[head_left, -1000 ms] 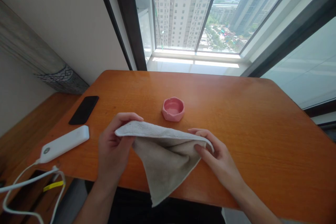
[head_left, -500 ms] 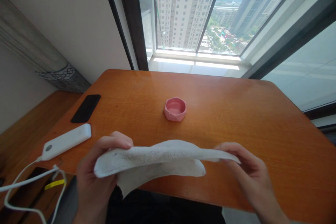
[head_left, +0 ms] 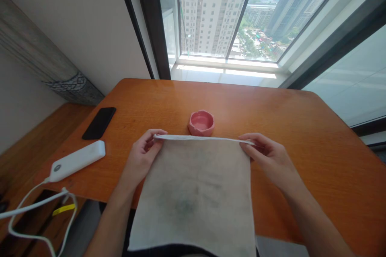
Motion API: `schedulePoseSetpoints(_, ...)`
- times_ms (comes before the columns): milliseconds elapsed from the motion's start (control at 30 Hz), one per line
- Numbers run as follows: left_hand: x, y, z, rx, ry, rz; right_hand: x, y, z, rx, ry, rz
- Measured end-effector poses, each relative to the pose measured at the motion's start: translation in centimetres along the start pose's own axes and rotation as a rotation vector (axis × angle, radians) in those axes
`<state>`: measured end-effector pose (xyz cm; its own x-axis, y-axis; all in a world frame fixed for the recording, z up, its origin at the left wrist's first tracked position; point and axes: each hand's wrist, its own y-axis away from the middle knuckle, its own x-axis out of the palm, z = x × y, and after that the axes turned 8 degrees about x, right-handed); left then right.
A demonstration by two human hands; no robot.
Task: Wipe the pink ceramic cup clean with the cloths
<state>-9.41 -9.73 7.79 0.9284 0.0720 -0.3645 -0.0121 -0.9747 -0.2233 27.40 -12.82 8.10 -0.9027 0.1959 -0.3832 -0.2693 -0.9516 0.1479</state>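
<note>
Off-white square cloth, finger-pinched by left hand and right hand, could, if pushed, jostle that pink faceted bowl at twelve o'clock.

No text or numbers are legible. Round mark on the white device is too small to read.

Setting: apparently a home, a room high up in a tall building. Evidence: a curtain with a patterned band hangs along a plain pale wall; a wooden table with rounded corners stands by a large window; outside, a many-windowed apartment-like block rises, with treetops far below.
</note>
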Motion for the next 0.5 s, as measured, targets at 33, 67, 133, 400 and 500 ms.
schedulePoseSetpoints(33, 0.5, -0.4, 1.3, 0.003, -0.080, 0.012, 0.5, -0.9, -0.9, -0.026, 0.062, -0.041)
schedulePoseSetpoints(67, 0.9, -0.3, 2.3, 0.033, -0.197, -0.010, 0.8, -1.4, -1.9, -0.070, 0.142, -0.094)
schedulePoseSetpoints(133, 0.8, 1.0, 3.7, 0.111, -0.359, -0.058, 0.8, -1.1, -3.6, -0.175, 0.301, -0.184)
schedulePoseSetpoints(400, -3.6, 11.5, 3.9, 0.589, -0.420, 0.316, 1.1, 10.2, -4.8, -0.805, 0.441, 0.057)
schedulePoseSetpoints(500, -4.8, 14.1, 5.6, 0.691, -0.527, 0.302, 1.5, 11.9, -5.2, -1.006, 0.563, 0.214)
